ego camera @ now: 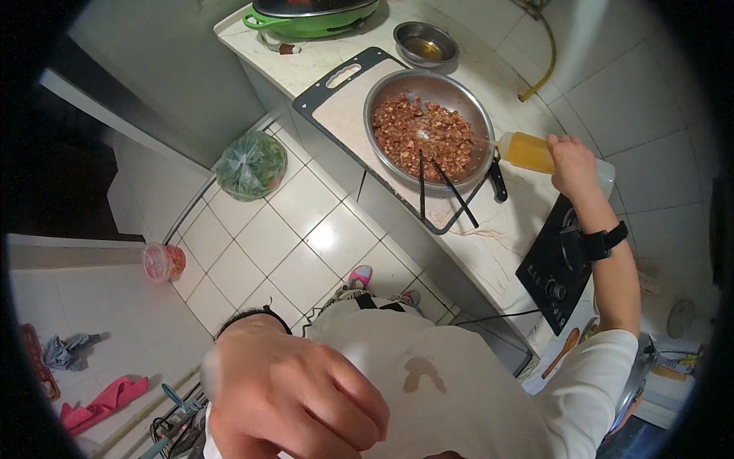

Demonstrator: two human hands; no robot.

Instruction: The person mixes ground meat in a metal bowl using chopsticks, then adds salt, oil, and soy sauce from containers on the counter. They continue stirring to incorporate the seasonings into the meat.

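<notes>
My right hand (573, 166) grips a squeeze bottle of yellow liquid (526, 152), tipped so its nozzle points over the right rim of a steel bowl (375, 152). Minced meat (424, 137) spreads across the bowl's bottom, with a pale spot near the middle. Two black chopsticks (457, 195) lean out over the near rim. Under the bowl lies a dark-edged cutting board (338, 112), and a black-handled knife (498, 182) rests by its right side. Close to the camera, my left hand (298, 384) is raised with its fingers curled; its palm is hidden.
A small steel bowl (425, 45) holding yellowish liquid and a green pan (321, 22) stand farther along the counter. An induction cooktop (553, 275) is at right, its cord (499, 316) crossing the counter edge. On the floor sit a bag of greens (252, 166) and a plastic tub (163, 262).
</notes>
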